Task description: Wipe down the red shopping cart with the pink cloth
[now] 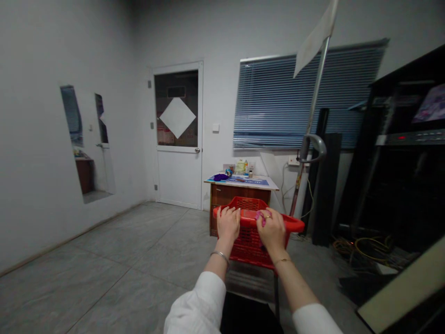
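A red plastic shopping cart [248,241] stands right in front of me, its handle bar crossing the lower middle of the view. My left hand [228,223] is closed over the left part of that handle. On its right part rests my right hand [272,227], the fingers wrapped round the bar and a bunched pink cloth [261,217]. Part of the cloth shows between the fingers and the rest is hidden by the hand. A tall metal pole [318,79] with a white sheet rises beyond the cart's right side.
Behind the cart is a small brown desk [239,182] with a purple cloth [221,177] and several bottles. A white door [178,178] is further left, and a mirror [91,153] hangs on the left wall. Loose cables [370,246] lie by a dark equipment rack at right.
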A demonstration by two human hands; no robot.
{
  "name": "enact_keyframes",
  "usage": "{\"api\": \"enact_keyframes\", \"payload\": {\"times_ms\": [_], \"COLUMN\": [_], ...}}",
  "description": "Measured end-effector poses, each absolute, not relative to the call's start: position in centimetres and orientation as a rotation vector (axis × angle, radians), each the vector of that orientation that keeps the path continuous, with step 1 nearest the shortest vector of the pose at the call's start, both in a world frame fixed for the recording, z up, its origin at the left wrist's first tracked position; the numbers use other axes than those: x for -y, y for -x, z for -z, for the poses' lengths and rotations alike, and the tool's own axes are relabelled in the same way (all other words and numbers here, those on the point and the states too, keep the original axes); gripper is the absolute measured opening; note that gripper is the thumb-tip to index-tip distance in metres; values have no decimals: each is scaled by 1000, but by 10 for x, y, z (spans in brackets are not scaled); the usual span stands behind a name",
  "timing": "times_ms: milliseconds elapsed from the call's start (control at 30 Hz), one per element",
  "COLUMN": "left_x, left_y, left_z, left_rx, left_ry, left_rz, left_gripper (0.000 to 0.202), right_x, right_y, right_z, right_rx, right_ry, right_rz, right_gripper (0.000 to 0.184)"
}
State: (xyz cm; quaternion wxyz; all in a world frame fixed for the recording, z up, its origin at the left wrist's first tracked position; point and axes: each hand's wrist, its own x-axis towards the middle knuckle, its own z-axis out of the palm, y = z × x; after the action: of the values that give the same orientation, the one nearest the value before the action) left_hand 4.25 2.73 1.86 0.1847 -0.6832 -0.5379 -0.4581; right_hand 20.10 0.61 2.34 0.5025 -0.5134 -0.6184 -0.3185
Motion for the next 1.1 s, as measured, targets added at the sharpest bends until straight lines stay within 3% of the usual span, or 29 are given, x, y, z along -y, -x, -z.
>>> {"api": "enact_keyframes", "payload": {"times_ms": [167,467,600,867,1100], "left_x": [-23,-22,-23,-18,-15], "left_y": [-36,-39,-41,-32,-27], "left_z": [-23,-21,-21,-26,-27], "left_rx": [1513,1524,1540,1545,1531], "left_ry": [1944,1905,1891,1930,1915], "left_rz": [1214,1229,1248,1136,1093], "left_gripper": [28,28,30,28,30], "right_x": [-1,-11,-11,1,-1], "right_y": [-172,-301,-275,-163,-233], "right_z": [-28,-11,-16,-32,-22], "right_rx": [1688,1392,1250,1648,1638], "right_ry": [1137,1204,1285,1114,1088], "right_rz": [753,803,801,765,757], "right_gripper": [27,29,25,22,29]}}
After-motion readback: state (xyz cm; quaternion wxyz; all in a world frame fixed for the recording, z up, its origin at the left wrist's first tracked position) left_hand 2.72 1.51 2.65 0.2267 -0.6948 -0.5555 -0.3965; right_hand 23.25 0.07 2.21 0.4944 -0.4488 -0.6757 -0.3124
